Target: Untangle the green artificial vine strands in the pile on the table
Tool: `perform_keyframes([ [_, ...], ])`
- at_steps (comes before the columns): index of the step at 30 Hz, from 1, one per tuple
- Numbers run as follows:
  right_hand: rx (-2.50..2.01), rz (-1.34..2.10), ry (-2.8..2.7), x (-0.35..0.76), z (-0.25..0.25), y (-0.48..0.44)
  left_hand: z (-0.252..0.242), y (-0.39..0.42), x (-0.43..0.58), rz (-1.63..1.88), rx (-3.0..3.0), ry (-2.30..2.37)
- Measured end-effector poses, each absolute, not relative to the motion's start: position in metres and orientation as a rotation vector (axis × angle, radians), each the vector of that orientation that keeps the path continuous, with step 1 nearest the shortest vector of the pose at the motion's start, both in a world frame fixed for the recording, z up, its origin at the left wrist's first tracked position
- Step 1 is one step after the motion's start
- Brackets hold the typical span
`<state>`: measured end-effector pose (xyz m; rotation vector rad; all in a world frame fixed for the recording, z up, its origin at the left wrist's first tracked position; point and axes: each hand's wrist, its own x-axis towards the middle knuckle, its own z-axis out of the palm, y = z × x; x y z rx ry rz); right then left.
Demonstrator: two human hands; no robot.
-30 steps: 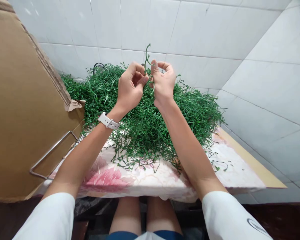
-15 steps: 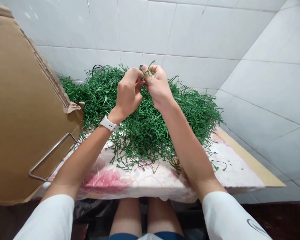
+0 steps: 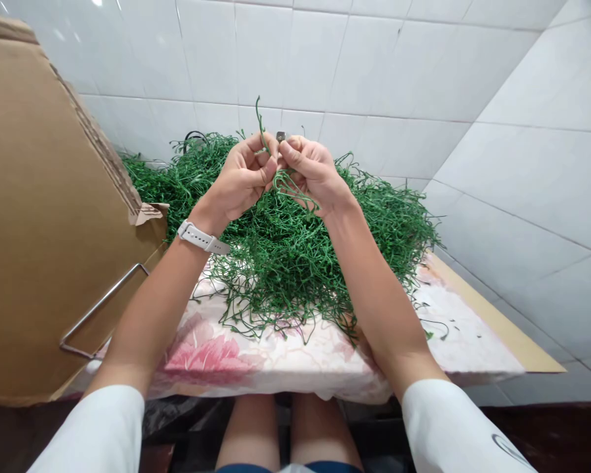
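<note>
Two hands, my left hand (image 3: 239, 180) and right hand (image 3: 315, 177), pinch one thin green plastic stem (image 3: 263, 135) closed-fingered just above the green stem heap (image 3: 295, 256); mid-separation, I judge, needing gentle pulling next.

Thin green plastic sprig (image 3: 282, 180), curled, tip upright, pinched above green heap (image 3: 295, 243), possibly tangled.

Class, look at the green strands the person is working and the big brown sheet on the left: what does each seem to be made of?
Green strands: probably plastic; uniform colour, slight sheen, springy wiry curls. Brown sheet: corrugated cardboard, matte; torn edge shows fluting.
</note>
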<state>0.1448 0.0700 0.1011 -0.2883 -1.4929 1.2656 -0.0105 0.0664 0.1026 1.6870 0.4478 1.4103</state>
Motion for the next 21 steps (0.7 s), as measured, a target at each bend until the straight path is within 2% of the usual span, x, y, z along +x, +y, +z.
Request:
perform_keyframes([
  [4,-0.286,1.220,-1.496,0.141,0.100,0.066,0.102,0.067,-0.013,1.363,1.647,0.432],
  [10,-0.249,1.190,-1.363,0.129,0.104,0.058,0.106,0.067,-0.017,1.304,1.469,-0.025],
  [13,-0.269,1.089,-1.323,0.135,0.109,0.064,0.107,0.066,-0.017,1.360,1.440,0.034],
  [17,-0.429,0.839,-1.336,0.171,0.113,0.095,0.105,0.068,-0.015,1.349,1.492,0.200],
  [21,-0.689,0.374,-1.305,0.219,0.105,0.130,0.103,0.072,-0.012,1.344,1.537,0.366],
])
